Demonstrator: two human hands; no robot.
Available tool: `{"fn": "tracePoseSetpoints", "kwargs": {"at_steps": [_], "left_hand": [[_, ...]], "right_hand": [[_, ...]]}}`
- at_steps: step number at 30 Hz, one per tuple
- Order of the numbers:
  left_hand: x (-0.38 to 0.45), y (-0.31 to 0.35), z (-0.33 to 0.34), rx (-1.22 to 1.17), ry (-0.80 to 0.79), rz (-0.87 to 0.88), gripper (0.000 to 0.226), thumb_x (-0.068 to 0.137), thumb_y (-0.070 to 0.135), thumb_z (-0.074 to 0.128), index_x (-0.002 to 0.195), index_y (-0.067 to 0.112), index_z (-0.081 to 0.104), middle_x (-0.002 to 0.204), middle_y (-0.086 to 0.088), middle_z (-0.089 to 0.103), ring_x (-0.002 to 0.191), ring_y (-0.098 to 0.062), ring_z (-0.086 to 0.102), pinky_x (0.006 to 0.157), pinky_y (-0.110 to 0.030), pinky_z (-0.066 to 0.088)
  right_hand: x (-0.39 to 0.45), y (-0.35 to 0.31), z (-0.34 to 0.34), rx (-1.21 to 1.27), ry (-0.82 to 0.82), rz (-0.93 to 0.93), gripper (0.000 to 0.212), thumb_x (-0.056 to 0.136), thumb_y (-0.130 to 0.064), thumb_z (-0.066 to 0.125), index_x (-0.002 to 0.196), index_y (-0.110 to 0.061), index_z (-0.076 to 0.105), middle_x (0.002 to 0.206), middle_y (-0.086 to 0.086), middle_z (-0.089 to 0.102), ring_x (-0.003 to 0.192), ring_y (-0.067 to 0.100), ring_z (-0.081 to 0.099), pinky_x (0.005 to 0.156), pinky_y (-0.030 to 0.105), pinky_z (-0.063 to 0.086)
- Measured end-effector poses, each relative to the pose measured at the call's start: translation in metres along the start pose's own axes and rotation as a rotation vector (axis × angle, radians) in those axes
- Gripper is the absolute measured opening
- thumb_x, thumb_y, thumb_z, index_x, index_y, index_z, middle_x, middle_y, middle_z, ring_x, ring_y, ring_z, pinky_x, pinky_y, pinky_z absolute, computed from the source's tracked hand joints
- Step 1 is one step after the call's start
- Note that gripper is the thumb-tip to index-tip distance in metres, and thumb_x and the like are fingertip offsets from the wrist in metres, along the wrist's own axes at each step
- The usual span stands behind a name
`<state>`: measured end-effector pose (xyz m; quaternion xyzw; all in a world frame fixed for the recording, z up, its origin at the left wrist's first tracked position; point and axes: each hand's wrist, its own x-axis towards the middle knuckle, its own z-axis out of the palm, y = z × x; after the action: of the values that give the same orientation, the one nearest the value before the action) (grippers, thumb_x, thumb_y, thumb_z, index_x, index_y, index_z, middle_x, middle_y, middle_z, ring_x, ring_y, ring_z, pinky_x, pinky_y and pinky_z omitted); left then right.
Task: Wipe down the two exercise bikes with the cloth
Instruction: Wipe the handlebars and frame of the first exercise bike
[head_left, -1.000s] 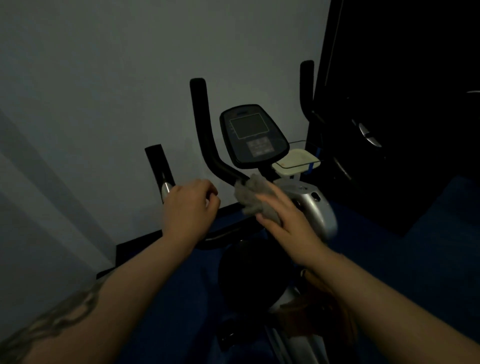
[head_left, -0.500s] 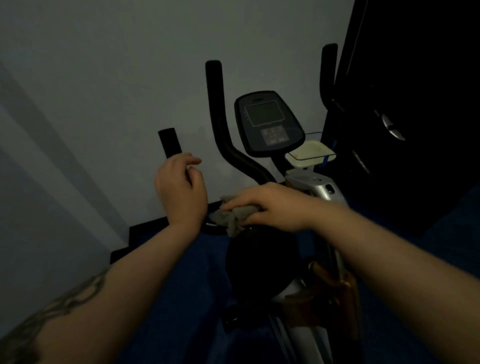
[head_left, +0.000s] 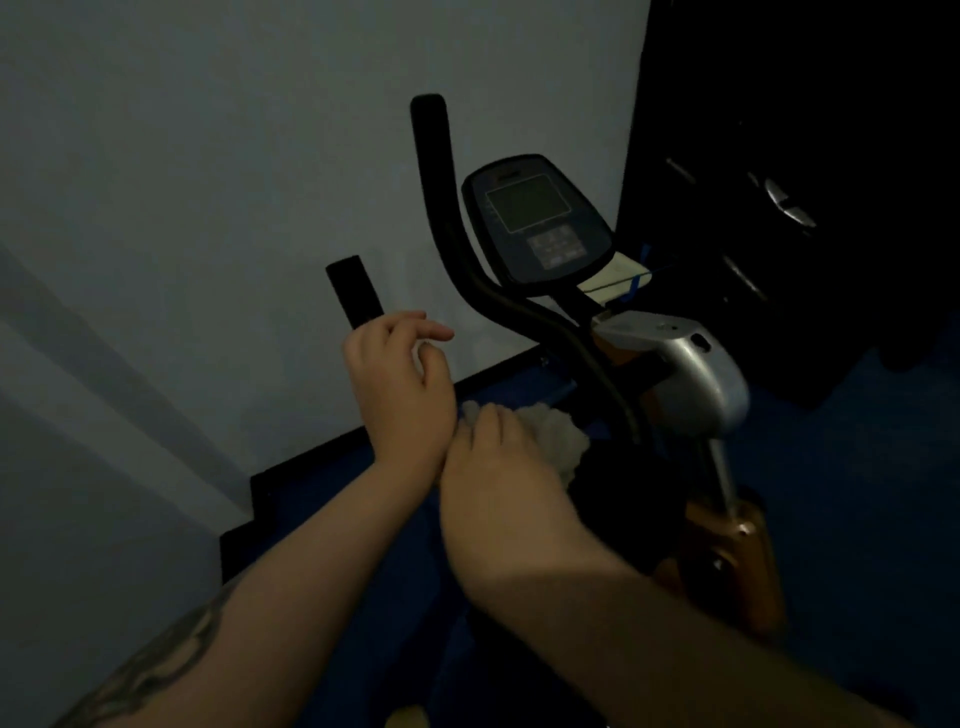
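While we work the lower handlebar, notes:
cloth (head_left: 550, 434): bunched under our right hand (head_left: 498, 467), down on the bar by the seat (head_left: 623, 483)
right fingers: curled over it, pinning it
left hand (head_left: 397, 384): off the grip (head_left: 353, 291), fingers loose, holding nothing
advice: we wrap the bar fully, stroke toward the console (head_left: 535, 218)

wall (head_left: 208, 208) close left, handlebar (head_left: 441, 218) ahead, cabinet (head_left: 805, 156) right

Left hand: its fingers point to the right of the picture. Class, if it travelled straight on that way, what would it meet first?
Probably the black handlebar tube of the bike: the left hand points its fingers toward it, though depth is unclear.
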<state>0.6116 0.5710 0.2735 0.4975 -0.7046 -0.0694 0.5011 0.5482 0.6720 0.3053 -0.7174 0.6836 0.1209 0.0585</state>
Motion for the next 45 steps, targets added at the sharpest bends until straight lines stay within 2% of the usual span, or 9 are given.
{"fn": "tracePoseSetpoints", "kwargs": {"at_steps": [3,7,12,18,23,27,31,37,45], "left_hand": [[0.008,-0.023,-0.019,0.04,-0.2,0.215,0.021,0.09,0.017,0.05,0.088,0.026,0.068,0.104,0.009,0.061,0.109,-0.016,0.048,0.112,-0.033,0.018],[0.041,-0.046,-0.045,0.089,-0.404,0.513,0.026,0.093,0.027,0.042,0.093,0.024,0.068,0.096,0.014,0.063,0.103,-0.008,0.05,0.117,-0.034,-0.002],[0.077,-0.066,-0.047,0.239,-0.472,0.855,0.035,0.096,0.034,0.039,0.087,0.02,0.069,0.087,0.009,0.066,0.101,-0.012,0.053,0.119,-0.039,-0.001],[0.066,-0.072,-0.033,0.187,-0.349,0.823,0.045,0.099,0.026,0.028,0.073,0.014,0.063,0.074,0.001,0.059,0.088,-0.02,0.048,0.119,-0.036,0.002],[0.069,-0.074,-0.034,0.12,-0.393,0.884,0.042,0.099,0.026,0.029,0.077,0.016,0.064,0.077,0.002,0.06,0.088,-0.021,0.053,0.118,-0.039,0.005],[0.094,-0.083,-0.046,-0.107,-0.46,0.942,0.029,0.095,0.019,0.042,0.105,0.017,0.069,0.116,0.0,0.066,0.116,-0.018,0.054,0.117,-0.033,0.014],[0.113,-0.084,-0.048,-0.305,-0.472,0.651,0.037,0.095,0.008,0.041,0.128,0.012,0.058,0.139,-0.005,0.052,0.132,-0.011,0.039,0.112,-0.013,0.019],[0.112,-0.086,-0.051,-0.544,-0.635,0.415,0.037,0.1,0.015,0.038,0.134,0.02,0.052,0.139,0.006,0.051,0.129,0.006,0.041,0.107,-0.008,0.027],[0.117,-0.091,-0.055,-0.663,-0.777,0.353,0.042,0.099,0.011,0.035,0.141,0.01,0.045,0.146,-0.001,0.045,0.135,0.001,0.037,0.11,-0.01,0.025]], "right_hand": [[0.0,-0.024,0.012,0.266,0.142,0.166,0.059,0.103,-0.016,0.024,0.147,0.01,-0.005,0.154,0.033,-0.005,0.145,0.044,0.001,0.119,0.045,0.004],[0.01,-0.044,0.029,0.644,0.456,0.279,0.058,0.079,-0.023,0.035,0.131,0.001,0.045,0.132,0.02,0.057,0.125,0.035,0.049,0.095,0.044,0.049],[0.022,-0.041,0.03,0.874,0.762,0.515,0.066,0.1,-0.015,0.045,0.153,-0.026,0.008,0.157,-0.01,-0.002,0.144,0.004,-0.009,0.118,0.023,0.009],[0.045,-0.064,0.033,0.923,1.112,0.628,0.031,0.097,-0.029,0.04,0.118,-0.024,0.061,0.119,-0.012,0.056,0.118,0.005,0.048,0.119,0.031,0.014],[0.042,-0.047,0.031,0.801,1.049,0.557,0.028,0.094,-0.029,0.044,0.102,-0.018,0.067,0.106,-0.003,0.066,0.099,0.011,0.056,0.091,0.02,0.038],[0.056,-0.072,0.02,0.726,1.101,0.776,0.027,0.094,-0.029,0.042,0.107,-0.021,0.065,0.104,-0.004,0.065,0.094,0.013,0.058,0.089,0.032,0.046],[0.101,-0.084,-0.023,0.785,0.974,0.708,0.033,0.102,-0.033,0.039,0.132,-0.027,0.049,0.128,-0.005,0.054,0.107,0.015,0.055,0.074,0.026,0.036],[0.091,-0.079,-0.006,0.424,0.845,0.613,0.037,0.09,-0.036,0.062,0.121,-0.018,0.056,0.102,0.003,0.062,0.07,0.015,0.062,0.049,0.023,0.042],[0.121,-0.074,-0.043,0.549,0.816,0.533,0.032,0.103,-0.035,0.032,0.13,-0.02,0.04,0.116,0.004,0.056,0.085,0.024,0.06,0.057,0.032,0.038]]}}
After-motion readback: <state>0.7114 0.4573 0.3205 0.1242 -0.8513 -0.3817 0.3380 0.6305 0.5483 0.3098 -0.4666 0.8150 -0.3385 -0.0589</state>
